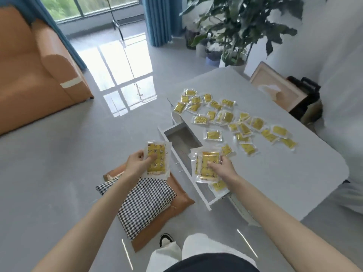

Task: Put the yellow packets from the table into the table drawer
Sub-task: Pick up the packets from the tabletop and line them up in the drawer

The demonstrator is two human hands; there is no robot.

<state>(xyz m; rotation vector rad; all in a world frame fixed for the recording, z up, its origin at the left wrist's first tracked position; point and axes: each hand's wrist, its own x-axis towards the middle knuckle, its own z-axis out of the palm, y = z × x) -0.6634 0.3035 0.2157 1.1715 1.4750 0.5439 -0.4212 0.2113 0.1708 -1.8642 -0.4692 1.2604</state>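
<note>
On table, roughly twenty-two loose yellow packets; one more in open drawer. Left hand fingers curled, pinching packet stack beside drawer; right hand gripping second stack above drawer

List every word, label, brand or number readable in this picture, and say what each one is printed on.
No text here is readable.
Left-hand packets, gripped by the left hand: small round printed marks, no legible letters.
Right-hand packets, gripped by the right hand: print blurred.
Packets on the table: too small to read.
</note>
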